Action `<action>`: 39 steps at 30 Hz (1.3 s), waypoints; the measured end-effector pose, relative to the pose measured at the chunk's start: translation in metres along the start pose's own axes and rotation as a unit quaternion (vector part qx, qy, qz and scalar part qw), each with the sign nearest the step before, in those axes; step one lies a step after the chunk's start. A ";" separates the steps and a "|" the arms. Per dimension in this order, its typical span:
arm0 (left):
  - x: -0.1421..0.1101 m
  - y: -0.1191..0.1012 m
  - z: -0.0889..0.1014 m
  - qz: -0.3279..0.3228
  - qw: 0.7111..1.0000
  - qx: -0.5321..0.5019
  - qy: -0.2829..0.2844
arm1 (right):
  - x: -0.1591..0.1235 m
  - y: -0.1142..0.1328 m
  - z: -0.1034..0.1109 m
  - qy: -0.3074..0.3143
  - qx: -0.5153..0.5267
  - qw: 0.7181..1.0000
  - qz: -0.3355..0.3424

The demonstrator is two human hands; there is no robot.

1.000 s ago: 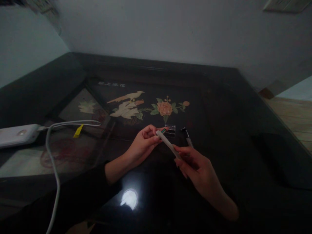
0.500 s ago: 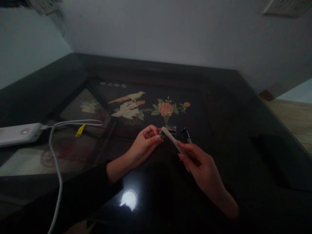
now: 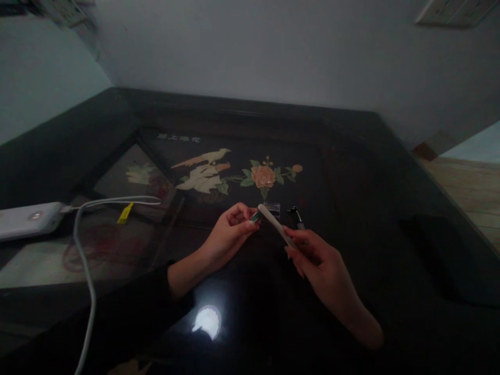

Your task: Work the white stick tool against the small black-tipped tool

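Note:
A small dark green piece point(image 3: 255, 216) is pinched between the thumb and fingers of my left hand point(image 3: 234, 229); its exact kind is too small to make out. My right hand point(image 3: 318, 263) grips the lower end of a pale, flat nail file point(image 3: 274, 221) with a rounded tip. That tip lies right beside the green piece, and whether they touch is unclear. Just behind the file sits a small clear case point(image 3: 274, 208), partly covered by it. To its right, beyond my right hand, lies a slim silver tool point(image 3: 299, 219) with a black end.
A white power bank point(image 3: 29, 220) lies at the left, with a white cable point(image 3: 84, 260) looping toward me and a yellow tag point(image 3: 125, 213) on it. The glossy dark table point(image 3: 351, 156) has a bird-and-flower inlay and meets a wall. A dark flat object point(image 3: 457, 260) is at the right.
The nail file has shifted slightly right with my right hand, uncovering more of the green piece. My left hand keeps its pinch in nearly the same place.

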State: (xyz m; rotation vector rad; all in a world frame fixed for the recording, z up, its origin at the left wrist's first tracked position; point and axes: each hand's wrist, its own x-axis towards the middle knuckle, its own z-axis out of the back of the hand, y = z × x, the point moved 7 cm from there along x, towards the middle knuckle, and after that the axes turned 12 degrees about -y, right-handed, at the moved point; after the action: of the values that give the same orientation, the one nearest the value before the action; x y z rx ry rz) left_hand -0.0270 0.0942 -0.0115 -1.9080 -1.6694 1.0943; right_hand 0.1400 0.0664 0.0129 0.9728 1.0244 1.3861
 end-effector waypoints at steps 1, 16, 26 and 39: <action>0.000 0.000 0.000 0.001 1.000 -0.001 -0.004 | 0.001 0.001 0.002 -0.009 -0.012 1.000 0.012; 0.000 -0.003 0.000 -0.011 1.000 -0.004 0.009 | -0.009 0.003 -0.012 0.043 0.035 0.998 -0.038; 0.000 -0.002 -0.001 0.004 1.000 -0.005 0.001 | 0.002 0.002 0.003 -0.013 -0.060 0.998 0.034; -0.001 -0.002 -0.001 -0.005 1.000 0.010 0.001 | -0.005 0.005 -0.006 0.016 0.012 1.000 0.003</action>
State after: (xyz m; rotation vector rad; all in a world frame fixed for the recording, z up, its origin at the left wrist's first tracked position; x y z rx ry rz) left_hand -0.0274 0.0940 -0.0091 -1.8860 -1.6587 1.1002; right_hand 0.1335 0.0613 0.0156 0.9750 1.0643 1.4018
